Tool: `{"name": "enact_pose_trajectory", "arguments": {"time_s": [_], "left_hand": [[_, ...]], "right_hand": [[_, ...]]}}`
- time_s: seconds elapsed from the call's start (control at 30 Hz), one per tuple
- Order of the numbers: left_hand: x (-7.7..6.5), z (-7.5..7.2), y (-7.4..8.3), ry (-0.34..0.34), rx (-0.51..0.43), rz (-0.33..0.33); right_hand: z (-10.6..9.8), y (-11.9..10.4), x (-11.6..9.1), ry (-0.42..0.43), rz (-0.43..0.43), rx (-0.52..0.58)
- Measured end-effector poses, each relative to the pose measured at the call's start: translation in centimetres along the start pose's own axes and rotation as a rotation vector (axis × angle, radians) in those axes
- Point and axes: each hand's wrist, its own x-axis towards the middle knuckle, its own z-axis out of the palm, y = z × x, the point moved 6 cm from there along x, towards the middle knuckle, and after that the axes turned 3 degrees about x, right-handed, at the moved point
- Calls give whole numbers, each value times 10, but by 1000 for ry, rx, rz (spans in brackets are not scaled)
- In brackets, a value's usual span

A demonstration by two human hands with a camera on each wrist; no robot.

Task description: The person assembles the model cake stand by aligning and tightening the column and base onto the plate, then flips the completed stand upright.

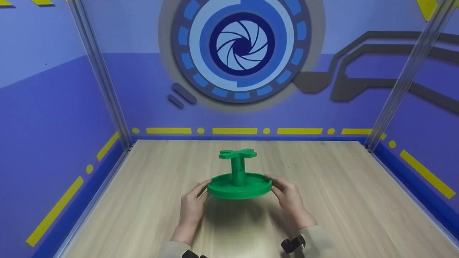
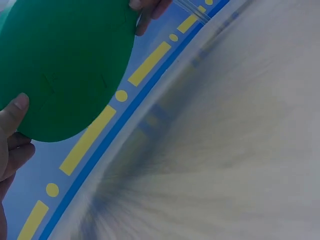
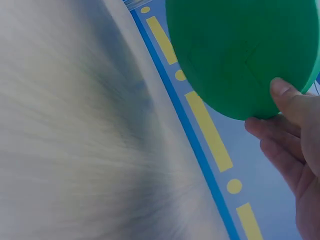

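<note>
A green round tray [image 1: 222,193] with a low rim carries a central post topped by a cross-shaped piece [image 1: 238,154]. It is held level above the table, its shadow falling below. My left hand [image 1: 193,206] grips the rim on the left side; in the left wrist view its thumb lies on the flat green underside [image 2: 65,75]. Across from it, my right hand [image 1: 291,200] pinches the right edge of the rim, and the right wrist view shows that thumb under the base [image 3: 240,55] with the other fingers at the edge.
The wood-grain table [image 1: 161,165] is bounded by a blue patterned back wall [image 1: 136,89] and side walls. Clear corner posts [image 1: 104,79] rise at the back left and back right. Each wrist wears a dark strapped device [image 1: 294,244].
</note>
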Motion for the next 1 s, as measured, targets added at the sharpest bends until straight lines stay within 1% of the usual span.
{"name": "enact_pose_trajectory", "arguments": {"time_s": [0.17,0.27,0.33,0.37,0.43,0.53,0.7,0.8,0.9,1.0], "left_hand": [[4,-4,11,69,-23,85],[8,-6,18,92,-14,133],[11,-7,21,90,-23,137],[12,-8,22,82,-42,126],[14,-9,23,45,-104,77],[19,-9,23,-17,-196,-23],[29,-8,27,-110,-280,-166],[35,-8,30,-139,-316,-223],[41,-7,32,-150,-347,-287],[45,-7,33,-161,-381,-357]], "right_hand": [[-9,-7,1,51,-66,-73],[-13,-13,4,68,-123,-80],[-16,-16,6,69,-146,-86],[-18,-18,7,62,-153,-78],[-20,-21,10,39,-149,-61],[-24,-23,14,-13,-117,-7],[-30,-25,21,-94,-28,89],[-32,-25,23,-132,11,122],[-34,-25,27,-159,48,156],[-36,-25,29,-189,104,196]]}}
